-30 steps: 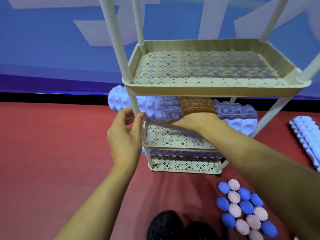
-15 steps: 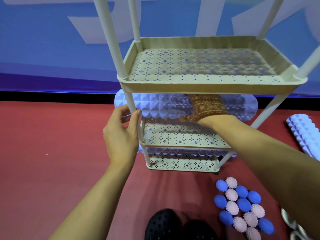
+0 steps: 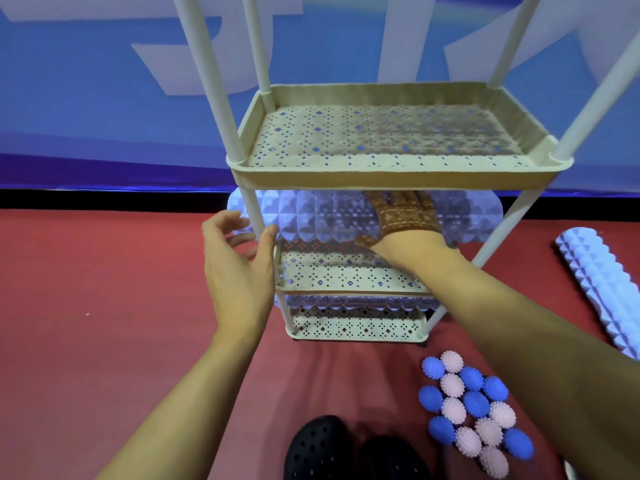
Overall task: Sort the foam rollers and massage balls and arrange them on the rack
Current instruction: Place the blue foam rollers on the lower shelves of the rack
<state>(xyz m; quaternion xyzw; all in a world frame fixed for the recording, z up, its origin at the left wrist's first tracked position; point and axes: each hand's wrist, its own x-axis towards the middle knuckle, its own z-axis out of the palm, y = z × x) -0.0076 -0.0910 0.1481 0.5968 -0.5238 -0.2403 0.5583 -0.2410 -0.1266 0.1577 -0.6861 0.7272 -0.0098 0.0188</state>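
A beige perforated rack (image 3: 398, 180) stands on the red floor. A lilac knobbly foam roller (image 3: 311, 216) lies across its second tier, under the top tray, both ends sticking out past the posts. My right hand (image 3: 405, 216) reaches under the top tray and rests flat on this roller, fingers spread. My left hand (image 3: 239, 271) hovers with relaxed fingers by the front-left post, its thumb tip at the post. A second lilac roller (image 3: 360, 302) lies on the tier below. A third roller (image 3: 599, 285) lies on the floor to the right.
Several spiky blue and pink massage balls (image 3: 474, 410) sit clustered on the floor at lower right. My black shoes (image 3: 322, 448) are at the bottom edge. A blue wall stands right behind the rack. The top tray holds nothing.
The roller has gone further back onto the second tier. My left hand let go of the post and roller end and opened. My right hand flattened on the roller.
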